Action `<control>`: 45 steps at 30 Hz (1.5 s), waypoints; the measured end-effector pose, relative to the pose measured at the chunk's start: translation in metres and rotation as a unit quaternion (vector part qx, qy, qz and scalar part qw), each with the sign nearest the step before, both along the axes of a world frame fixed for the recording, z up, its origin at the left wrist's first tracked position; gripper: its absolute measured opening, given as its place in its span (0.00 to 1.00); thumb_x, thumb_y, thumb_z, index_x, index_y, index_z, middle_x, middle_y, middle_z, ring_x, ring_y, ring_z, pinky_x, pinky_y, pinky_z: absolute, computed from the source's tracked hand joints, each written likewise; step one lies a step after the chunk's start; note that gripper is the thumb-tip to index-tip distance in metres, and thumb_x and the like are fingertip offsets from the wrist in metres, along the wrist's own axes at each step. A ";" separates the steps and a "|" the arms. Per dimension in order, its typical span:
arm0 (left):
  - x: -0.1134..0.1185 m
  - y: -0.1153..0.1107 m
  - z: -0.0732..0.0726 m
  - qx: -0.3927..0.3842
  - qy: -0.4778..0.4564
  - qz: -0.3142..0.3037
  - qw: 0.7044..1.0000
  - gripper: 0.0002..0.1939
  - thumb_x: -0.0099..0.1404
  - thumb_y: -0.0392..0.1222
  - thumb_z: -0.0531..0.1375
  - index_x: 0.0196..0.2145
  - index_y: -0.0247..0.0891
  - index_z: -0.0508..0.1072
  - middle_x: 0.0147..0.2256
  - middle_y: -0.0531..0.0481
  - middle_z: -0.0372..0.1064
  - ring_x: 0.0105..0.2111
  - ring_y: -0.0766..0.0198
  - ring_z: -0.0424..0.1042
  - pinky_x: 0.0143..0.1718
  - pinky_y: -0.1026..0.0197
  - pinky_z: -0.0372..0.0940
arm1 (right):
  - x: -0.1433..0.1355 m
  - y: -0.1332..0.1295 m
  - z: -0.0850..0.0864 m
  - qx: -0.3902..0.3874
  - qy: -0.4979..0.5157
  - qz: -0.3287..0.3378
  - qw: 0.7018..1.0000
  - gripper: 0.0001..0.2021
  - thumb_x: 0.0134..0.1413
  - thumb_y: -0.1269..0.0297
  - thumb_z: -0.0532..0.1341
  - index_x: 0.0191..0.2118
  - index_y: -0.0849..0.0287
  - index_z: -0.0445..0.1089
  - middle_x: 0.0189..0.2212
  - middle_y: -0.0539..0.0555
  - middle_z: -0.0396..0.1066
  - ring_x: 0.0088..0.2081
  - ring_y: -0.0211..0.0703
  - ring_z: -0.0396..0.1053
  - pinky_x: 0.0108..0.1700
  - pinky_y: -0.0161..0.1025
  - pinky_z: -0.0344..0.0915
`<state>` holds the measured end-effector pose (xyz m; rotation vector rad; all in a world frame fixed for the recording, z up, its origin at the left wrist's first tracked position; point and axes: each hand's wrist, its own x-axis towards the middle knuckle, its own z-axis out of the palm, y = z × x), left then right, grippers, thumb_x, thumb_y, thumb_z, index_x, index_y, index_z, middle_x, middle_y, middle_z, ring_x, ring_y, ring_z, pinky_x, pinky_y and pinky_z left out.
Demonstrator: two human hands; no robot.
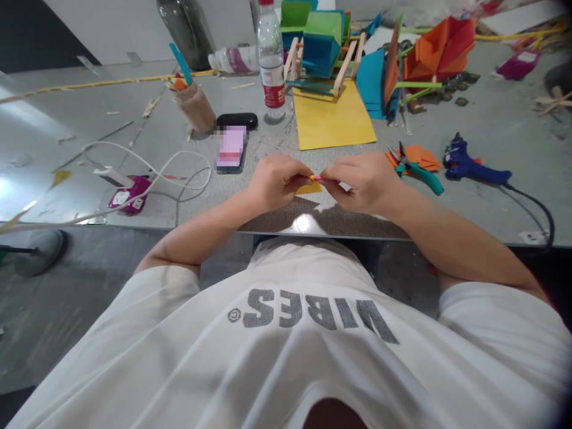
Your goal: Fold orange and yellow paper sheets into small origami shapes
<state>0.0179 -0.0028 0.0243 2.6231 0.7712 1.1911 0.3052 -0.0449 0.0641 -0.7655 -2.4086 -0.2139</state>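
Note:
Both hands meet over the table's near edge. My left hand [277, 182] pinches a small yellow paper piece [311, 187], which hangs below its fingertips. My right hand [363, 182] is closed on a thin pink stick [322, 178], whose tip touches the yellow piece at the left fingertips. Pliers with teal handles [420, 170] lie just right of my right hand, on orange paper [426, 156]. Behind the hands lies a yellow sheet [333, 122].
A blue glue gun [476, 164] with a black cord lies right. A phone [231, 149], black case [236, 121], cup of sticks [195, 107] and upright bottle [271, 65] stand or lie left of centre. Coloured paper models [324, 42] fill the back. A white cable [147, 161] loops left.

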 end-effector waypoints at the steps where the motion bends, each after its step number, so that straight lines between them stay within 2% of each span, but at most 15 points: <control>1: 0.000 0.000 0.000 -0.007 -0.007 0.001 1.000 0.10 0.84 0.46 0.70 0.46 0.44 0.93 0.37 0.46 0.89 0.36 0.56 0.85 0.44 0.52 0.73 | 0.001 -0.001 0.003 0.013 0.023 0.011 1.000 0.15 0.84 0.60 0.61 0.44 0.53 0.85 0.35 0.55 0.87 0.33 0.48 0.79 0.34 0.49 0.59; 3: 0.000 0.000 0.001 -0.044 -0.029 0.000 0.999 0.08 0.81 0.44 0.71 0.46 0.43 0.93 0.37 0.47 0.90 0.35 0.58 0.84 0.43 0.53 0.74 | 0.005 -0.003 0.008 0.023 0.098 0.006 0.995 0.14 0.86 0.55 0.63 0.46 0.52 0.84 0.36 0.54 0.88 0.33 0.48 0.79 0.35 0.49 0.63; 6: 0.002 0.003 0.001 -0.143 -0.074 -0.001 0.987 0.07 0.77 0.45 0.75 0.44 0.42 0.93 0.38 0.46 0.90 0.34 0.60 0.82 0.41 0.55 0.76 | 0.013 -0.001 0.014 -0.016 0.208 -0.044 0.977 0.15 0.89 0.46 0.65 0.51 0.49 0.82 0.39 0.54 0.88 0.33 0.49 0.79 0.38 0.49 0.69; 9: 0.004 0.005 0.001 -0.203 -0.123 -0.004 0.971 0.06 0.73 0.46 0.79 0.42 0.42 0.93 0.37 0.47 0.90 0.34 0.61 0.81 0.41 0.56 0.78 | 0.019 0.006 0.015 -0.031 0.171 -0.038 0.984 0.22 0.90 0.36 0.61 0.56 0.47 0.81 0.43 0.56 0.88 0.36 0.51 0.80 0.40 0.51 0.70; 11: 0.005 0.006 0.002 -0.214 -0.140 -0.009 0.967 0.05 0.72 0.45 0.79 0.42 0.42 0.93 0.37 0.48 0.90 0.34 0.61 0.81 0.41 0.56 0.78 | 0.021 0.011 0.013 -0.038 0.105 -0.039 0.993 0.26 0.91 0.34 0.55 0.60 0.49 0.81 0.47 0.58 0.89 0.40 0.53 0.83 0.41 0.52 0.69; 13: 0.005 0.006 0.003 -0.218 -0.140 -0.012 0.966 0.05 0.72 0.44 0.79 0.41 0.42 0.93 0.36 0.48 0.90 0.34 0.62 0.81 0.40 0.57 0.77 | 0.020 0.014 0.010 -0.045 0.058 -0.040 0.997 0.25 0.91 0.38 0.55 0.60 0.50 0.82 0.47 0.58 0.89 0.42 0.54 0.83 0.42 0.51 0.68; 15: 0.004 0.005 0.005 -0.219 -0.131 -0.014 0.967 0.06 0.72 0.45 0.78 0.41 0.42 0.93 0.36 0.48 0.90 0.34 0.62 0.80 0.39 0.58 0.76 | 0.019 0.017 0.007 -0.048 0.033 -0.026 0.998 0.22 0.90 0.41 0.58 0.57 0.49 0.84 0.45 0.57 0.88 0.43 0.54 0.83 0.43 0.50 0.69; 19: 0.004 0.004 0.006 -0.215 -0.119 -0.020 0.969 0.11 0.75 0.52 0.78 0.42 0.42 0.94 0.36 0.47 0.90 0.34 0.62 0.81 0.39 0.58 0.76 | 0.019 0.019 0.005 -0.041 0.019 0.012 0.999 0.20 0.89 0.43 0.60 0.54 0.45 0.88 0.45 0.57 0.89 0.44 0.55 0.83 0.43 0.50 0.70; 26: 0.006 0.000 0.008 -0.184 -0.128 -0.051 0.973 0.24 0.79 0.67 0.77 0.42 0.42 0.94 0.36 0.45 0.90 0.33 0.62 0.82 0.38 0.58 0.77 | 0.022 0.018 0.005 -0.063 0.040 0.014 0.997 0.24 0.88 0.37 0.61 0.52 0.43 0.91 0.45 0.57 0.88 0.42 0.54 0.84 0.42 0.51 0.74; 32: 0.005 -0.006 0.014 -0.179 -0.106 -0.043 0.977 0.30 0.80 0.73 0.74 0.39 0.41 0.92 0.35 0.44 0.90 0.34 0.60 0.83 0.41 0.56 0.79 | 0.022 0.019 0.006 -0.004 0.049 0.089 0.995 0.17 0.89 0.53 0.63 0.54 0.45 0.92 0.45 0.56 0.90 0.39 0.48 0.83 0.39 0.47 0.72; 34: 0.005 -0.007 0.015 -0.175 -0.102 -0.044 0.978 0.30 0.80 0.73 0.74 0.39 0.42 0.91 0.35 0.44 0.90 0.33 0.60 0.82 0.41 0.55 0.79 | 0.022 0.019 0.004 -0.007 0.059 0.097 0.993 0.15 0.88 0.55 0.64 0.56 0.43 0.92 0.46 0.55 0.90 0.39 0.48 0.83 0.40 0.48 0.72; 38: 0.005 -0.009 0.014 -0.156 -0.106 -0.047 0.981 0.30 0.82 0.73 0.73 0.39 0.42 0.91 0.35 0.45 0.89 0.32 0.61 0.81 0.39 0.56 0.77 | 0.022 0.017 0.004 -0.071 0.062 0.066 0.993 0.16 0.87 0.46 0.65 0.57 0.40 0.92 0.46 0.55 0.88 0.42 0.53 0.84 0.44 0.51 0.75; 41: 0.006 -0.007 0.010 -0.142 -0.140 -0.049 0.979 0.32 0.83 0.75 0.71 0.40 0.43 0.91 0.35 0.45 0.89 0.32 0.61 0.81 0.37 0.55 0.77 | 0.023 0.021 0.007 -0.097 0.076 0.034 0.992 0.20 0.87 0.40 0.64 0.56 0.42 0.92 0.46 0.56 0.89 0.42 0.53 0.84 0.45 0.52 0.75; 45: 0.007 0.002 0.003 -0.154 -0.178 -0.011 0.972 0.36 0.81 0.82 0.69 0.41 0.44 0.89 0.36 0.45 0.88 0.33 0.61 0.81 0.36 0.55 0.77 | 0.028 0.042 -0.003 -0.124 0.094 -0.048 0.987 0.19 0.82 0.41 0.69 0.50 0.49 0.89 0.44 0.60 0.91 0.42 0.58 0.84 0.44 0.54 0.73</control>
